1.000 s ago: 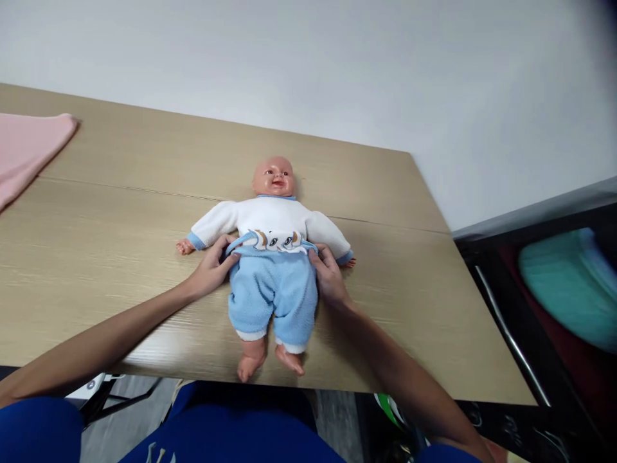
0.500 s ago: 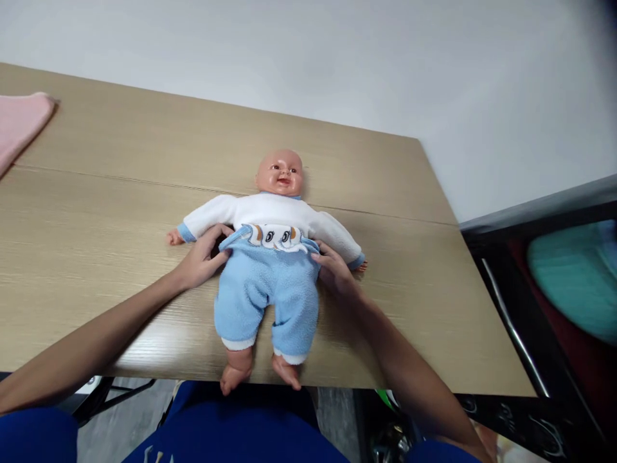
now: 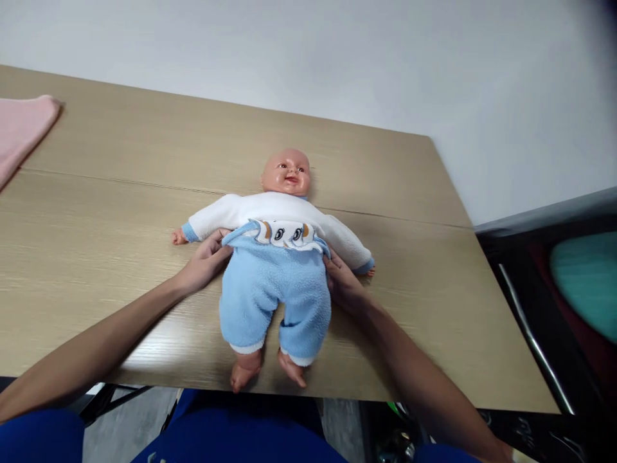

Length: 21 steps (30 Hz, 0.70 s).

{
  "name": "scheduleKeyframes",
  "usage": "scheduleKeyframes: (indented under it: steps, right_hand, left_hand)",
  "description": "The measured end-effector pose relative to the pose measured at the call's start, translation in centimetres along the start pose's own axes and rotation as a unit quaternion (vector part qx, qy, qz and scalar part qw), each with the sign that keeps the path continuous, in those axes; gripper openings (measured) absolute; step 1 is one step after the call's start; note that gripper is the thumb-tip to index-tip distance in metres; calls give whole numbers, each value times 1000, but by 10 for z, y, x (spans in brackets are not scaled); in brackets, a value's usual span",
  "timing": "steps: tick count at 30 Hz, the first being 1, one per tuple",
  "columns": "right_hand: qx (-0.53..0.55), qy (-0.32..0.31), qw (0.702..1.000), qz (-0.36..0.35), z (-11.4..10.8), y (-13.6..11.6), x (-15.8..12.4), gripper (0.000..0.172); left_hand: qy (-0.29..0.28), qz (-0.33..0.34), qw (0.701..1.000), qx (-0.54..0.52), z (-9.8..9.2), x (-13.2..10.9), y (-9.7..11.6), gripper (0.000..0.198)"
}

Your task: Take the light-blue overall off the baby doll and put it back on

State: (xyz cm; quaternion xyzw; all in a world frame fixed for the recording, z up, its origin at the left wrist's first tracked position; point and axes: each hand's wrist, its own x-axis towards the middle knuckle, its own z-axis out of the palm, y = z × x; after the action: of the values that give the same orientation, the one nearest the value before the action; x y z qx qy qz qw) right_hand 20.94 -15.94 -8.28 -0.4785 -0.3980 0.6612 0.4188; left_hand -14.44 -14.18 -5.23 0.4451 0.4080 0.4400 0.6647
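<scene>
A baby doll (image 3: 286, 173) lies face up on the wooden table, its feet close to the front edge. It wears a white long-sleeved top (image 3: 284, 207) with blue cuffs and light-blue fleece pants (image 3: 274, 283). The bib of the pants, with embroidered eyes, is folded down at the waist. My left hand (image 3: 207, 260) is closed on the waist edge at the left, fingertips partly behind the cloth. My right hand (image 3: 340, 276) grips the opposite side of the waist, its fingers partly hidden by the fabric.
A pink cloth (image 3: 26, 128) lies at the table's far left. The table (image 3: 120, 206) meets a pale wall (image 3: 289, 58) at the back. Beyond its right edge stand a black frame (image 3: 520, 308) and a teal rounded object (image 3: 588, 276).
The view has shifted slightly, so the doll and table appear a little further right. My right fingers have slid further behind the waist edge. Both hands stay at the pants.
</scene>
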Motion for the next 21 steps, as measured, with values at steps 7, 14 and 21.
scheduleKeyframes:
  steps: [7,14,21]
  right_hand:
    - [11,47,998,-42,7,-19,-2,54]
    - [-71,44,990,-115,6,-28,0,45]
    - [-206,69,939,-268,15,-46,-1,39]
  left_hand:
    - [-16,42,998,35,-4,5,3,47]
    - [-55,74,994,58,-16,8,11,46]
    - [-35,168,970,172,2,10,25,45]
